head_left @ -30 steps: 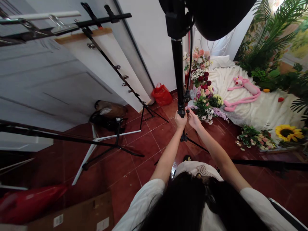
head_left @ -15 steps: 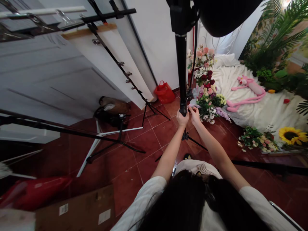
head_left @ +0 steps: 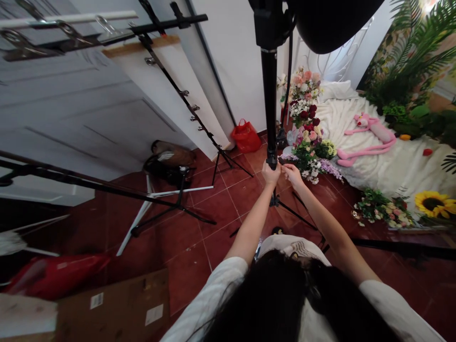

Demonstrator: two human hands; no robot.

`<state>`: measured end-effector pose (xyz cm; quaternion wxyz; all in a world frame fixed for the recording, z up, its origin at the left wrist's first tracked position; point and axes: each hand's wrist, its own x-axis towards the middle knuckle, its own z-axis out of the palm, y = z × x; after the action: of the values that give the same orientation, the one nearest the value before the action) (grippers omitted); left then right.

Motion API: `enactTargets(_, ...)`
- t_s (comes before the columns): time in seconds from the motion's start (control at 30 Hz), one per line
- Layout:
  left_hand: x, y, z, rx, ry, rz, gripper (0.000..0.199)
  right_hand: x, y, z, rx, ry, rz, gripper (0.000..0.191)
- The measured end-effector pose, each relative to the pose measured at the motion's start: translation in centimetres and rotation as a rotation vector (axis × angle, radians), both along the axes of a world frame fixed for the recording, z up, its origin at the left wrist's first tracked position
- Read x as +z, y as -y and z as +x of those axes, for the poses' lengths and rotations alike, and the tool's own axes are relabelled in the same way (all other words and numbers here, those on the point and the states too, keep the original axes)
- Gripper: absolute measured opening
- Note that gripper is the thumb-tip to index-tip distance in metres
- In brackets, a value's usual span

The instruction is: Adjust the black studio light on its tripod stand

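A black light stand (head_left: pixel 270 95) rises upright in front of me, with a large black lamp head (head_left: pixel 331 23) on top. My left hand (head_left: pixel 271 175) is wrapped round its pole, just below a black collar (head_left: pixel 271 158). To the right, my right hand (head_left: pixel 292 175) has thumb and forefinger pinched at a small dark knob (head_left: pixel 281 162) on the collar's side. The fingertips are small, and the knob is partly covered by them. Below my hands, the stand's legs (head_left: pixel 294 214) spread over the red tiles.
Artificial flowers (head_left: pixel 308 128) stand close to the right, beside a white blanket (head_left: pixel 333 111) bearing a pink plush toy (head_left: pixel 379 130). More black stands (head_left: pixel 167 206) and a backdrop roll (head_left: pixel 171 80) are on the left. A red bag (head_left: pixel 245 136) sits by the wall; a cardboard box (head_left: pixel 121 304) lies lower left.
My right hand has shifted slightly right and down, its fingers still at the collar's side. My left hand keeps its hold on the pole. The whole view has moved slightly.
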<state>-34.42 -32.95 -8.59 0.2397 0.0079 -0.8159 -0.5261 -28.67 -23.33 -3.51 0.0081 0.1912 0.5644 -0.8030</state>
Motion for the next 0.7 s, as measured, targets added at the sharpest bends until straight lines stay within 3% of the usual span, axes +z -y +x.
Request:
enactTargets(0.17, 0.9, -0.4, 0.8, 0.017, 0.013, 0.017, 0.030, -2.3, -2.2, 6.8, -0.052, 0.096, -0.010, 0.035)
enactTargets(0.33, 2.9, -1.8, 2.9, 0.145, 0.075, 0.127, 0.036, -4.5, -4.8, 14.3, -0.154, 0.179, -0.050, 0.043)
enactTargets(0.43, 3.3, -2.6, 4.4, 0.186, 0.119, 0.204, 0.042, -5.3, -6.9, 18.5, -0.262, 0.205, -0.070, 0.041)
enactTargets(0.53, 2.1, -3.3, 6.4, 0.227, 0.154, 0.196, 0.044, -5.8, -9.3, 22.5, -0.398, 0.233, -0.100, 0.036)
enactTargets(0.63, -0.5, -4.5, 9.0, 0.315, 0.291, 0.166, 0.048, -5.9, -11.8, 26.3, -0.572, 0.262, -0.122, 0.029)
enactTargets(0.7, -2.3, -6.0, 10.8, 0.295, 0.438, 0.174, 0.050, -5.6, -13.1, 28.8, -0.689, 0.212, -0.146, 0.027)
